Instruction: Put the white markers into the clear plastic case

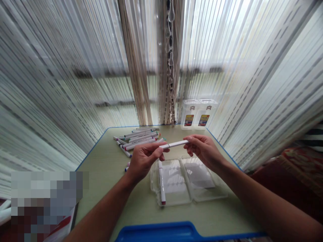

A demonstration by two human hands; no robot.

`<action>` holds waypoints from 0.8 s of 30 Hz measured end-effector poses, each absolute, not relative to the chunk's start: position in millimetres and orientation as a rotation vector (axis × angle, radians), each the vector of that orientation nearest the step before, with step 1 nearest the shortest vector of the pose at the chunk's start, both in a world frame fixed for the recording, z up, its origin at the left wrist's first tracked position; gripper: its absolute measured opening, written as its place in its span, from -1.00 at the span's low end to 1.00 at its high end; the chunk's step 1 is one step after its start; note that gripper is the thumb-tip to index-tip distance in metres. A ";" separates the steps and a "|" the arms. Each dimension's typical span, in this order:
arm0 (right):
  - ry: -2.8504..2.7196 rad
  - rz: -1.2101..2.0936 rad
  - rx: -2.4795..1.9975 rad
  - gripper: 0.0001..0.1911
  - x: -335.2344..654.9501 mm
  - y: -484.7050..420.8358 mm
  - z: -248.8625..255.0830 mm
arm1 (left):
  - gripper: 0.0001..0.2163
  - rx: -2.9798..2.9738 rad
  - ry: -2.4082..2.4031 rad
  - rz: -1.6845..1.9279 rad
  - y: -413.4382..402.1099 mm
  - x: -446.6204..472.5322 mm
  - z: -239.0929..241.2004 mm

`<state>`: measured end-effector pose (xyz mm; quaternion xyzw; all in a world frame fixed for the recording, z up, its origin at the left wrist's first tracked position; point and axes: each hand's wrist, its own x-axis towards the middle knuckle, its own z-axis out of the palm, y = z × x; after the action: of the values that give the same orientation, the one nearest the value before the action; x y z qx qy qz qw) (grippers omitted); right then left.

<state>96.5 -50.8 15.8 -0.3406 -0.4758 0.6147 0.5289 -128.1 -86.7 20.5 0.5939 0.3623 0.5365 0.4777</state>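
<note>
Between my two hands a white marker [178, 144] is held up nearly level above the table. My left hand [145, 158] pinches one end, and my right hand [200, 148] grips the other. Below them lies an open clear plastic case [176, 183], unfolded flat in two halves. One white marker with a dark red end [162, 188] rests along the left side of the case. Past my left hand, a loose pile of white markers [141, 138] with variously coloured ends covers the far left of the table. Part of the pile is hidden by that hand.
Two clear containers with labels [195, 114] stand at the table's far right corner. A blue tray [158, 232] lines the near edge of the light wooden table [101, 178]. String curtains [101, 67] and a hanging bead strand [171, 60] are behind it.
</note>
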 end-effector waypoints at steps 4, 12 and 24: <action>-1.271 1.384 -0.784 -0.77 96.5 -54.1 15.2 | -0.77 1.396 0.928 1.317 -84.1 -127.9 19.8; -1.676 1.211 -0.969 -0.70 93.7 -66.6 20.7 | -0.79 1.435 0.966 1.203 -84.9 -124.0 18.2; -1.970 0.656 -0.986 -0.75 91.5 -72.2 19.2 | -0.81 1.583 1.025 1.138 -85.7 -117.2 8.3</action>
<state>91.5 -72.2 19.2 -0.3913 -0.7820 0.2605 0.4092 -117.2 -85.7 8.3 0.6408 0.4150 0.4609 0.4525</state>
